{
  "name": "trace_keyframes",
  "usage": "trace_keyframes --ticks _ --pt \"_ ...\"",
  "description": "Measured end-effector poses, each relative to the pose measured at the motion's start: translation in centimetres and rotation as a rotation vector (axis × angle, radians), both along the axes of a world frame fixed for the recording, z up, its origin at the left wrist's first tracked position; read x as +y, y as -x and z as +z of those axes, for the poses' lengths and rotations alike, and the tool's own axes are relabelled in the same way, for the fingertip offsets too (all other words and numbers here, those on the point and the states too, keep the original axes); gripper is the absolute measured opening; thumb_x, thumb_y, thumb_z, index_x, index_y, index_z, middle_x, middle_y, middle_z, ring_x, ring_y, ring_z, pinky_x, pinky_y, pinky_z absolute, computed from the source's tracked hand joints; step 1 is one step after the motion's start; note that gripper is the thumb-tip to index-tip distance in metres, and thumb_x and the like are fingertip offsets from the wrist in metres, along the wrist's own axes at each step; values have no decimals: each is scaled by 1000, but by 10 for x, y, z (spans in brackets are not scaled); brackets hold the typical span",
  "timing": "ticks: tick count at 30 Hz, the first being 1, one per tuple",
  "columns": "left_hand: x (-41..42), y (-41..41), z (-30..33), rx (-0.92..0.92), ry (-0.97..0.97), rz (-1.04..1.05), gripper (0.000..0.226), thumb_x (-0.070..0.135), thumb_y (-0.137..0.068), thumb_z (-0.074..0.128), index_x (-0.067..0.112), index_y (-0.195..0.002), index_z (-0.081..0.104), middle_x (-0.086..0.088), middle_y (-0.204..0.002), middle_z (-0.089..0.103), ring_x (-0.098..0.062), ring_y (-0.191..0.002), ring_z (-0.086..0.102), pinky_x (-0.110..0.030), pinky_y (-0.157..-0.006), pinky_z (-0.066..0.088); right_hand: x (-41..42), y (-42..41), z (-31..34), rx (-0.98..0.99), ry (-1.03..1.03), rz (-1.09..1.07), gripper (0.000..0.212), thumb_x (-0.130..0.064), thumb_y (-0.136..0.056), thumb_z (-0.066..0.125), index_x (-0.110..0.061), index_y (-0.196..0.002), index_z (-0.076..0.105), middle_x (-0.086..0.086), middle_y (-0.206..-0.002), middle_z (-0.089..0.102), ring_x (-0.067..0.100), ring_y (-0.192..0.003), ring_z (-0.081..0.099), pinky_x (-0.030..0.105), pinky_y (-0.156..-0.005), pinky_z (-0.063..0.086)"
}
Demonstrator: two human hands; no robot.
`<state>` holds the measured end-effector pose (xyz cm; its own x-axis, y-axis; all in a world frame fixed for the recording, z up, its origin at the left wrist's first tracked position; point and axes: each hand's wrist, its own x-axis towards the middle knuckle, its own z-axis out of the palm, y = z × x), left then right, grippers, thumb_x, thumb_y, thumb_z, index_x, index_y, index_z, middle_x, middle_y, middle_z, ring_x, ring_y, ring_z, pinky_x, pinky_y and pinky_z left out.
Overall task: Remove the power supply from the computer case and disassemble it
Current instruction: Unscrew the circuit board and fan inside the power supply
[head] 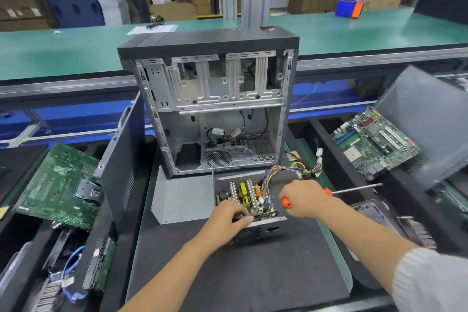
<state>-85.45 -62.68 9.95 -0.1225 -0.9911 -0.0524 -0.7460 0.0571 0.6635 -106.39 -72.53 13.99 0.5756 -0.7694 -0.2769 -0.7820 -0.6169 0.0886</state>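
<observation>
The opened power supply (255, 225) lies on the dark mat in front of the empty computer case (215, 109). Its lid is off and its circuit board (249, 196) with heat sinks shows. A bundle of coloured wires (296, 170) runs from it to the right. My left hand (231, 213) grips the near left edge of the power supply, fingers over the board. My right hand (304, 197) holds an orange-handled screwdriver (352, 189), whose shaft points right, away from the power supply. The grey metal lid (182, 197) lies left of the power supply.
A black side panel (124, 172) leans left of the case. Green motherboards lie at left (60, 185) and right (374, 142). Another grey panel (428, 126) stands at right. Drives and cables fill the bin at lower left (76, 273). A green conveyor (76, 50) runs behind.
</observation>
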Motion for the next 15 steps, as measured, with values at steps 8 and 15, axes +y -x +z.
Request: trace_keyframes --ticks 8,15 --pt "-1 11 -6 156 -3 165 20 18 -94 61 22 -75 60 9 -81 55 -12 -88 53 -25 -80 40 -15 -4 -36 -23 -109 82 26 -29 -83 58 -35 -107 67 -2 -111 66 26 -101 62 32 -77 46" --pt "-6 4 -6 -49 168 194 22 26 -98 56 22 -77 61 15 -75 43 -10 -82 39 -27 -77 32 -18 0 -55 -153 -152 120 19 -33 -86 59 -31 -103 66 -9 -109 63 21 -104 58 29 -73 42"
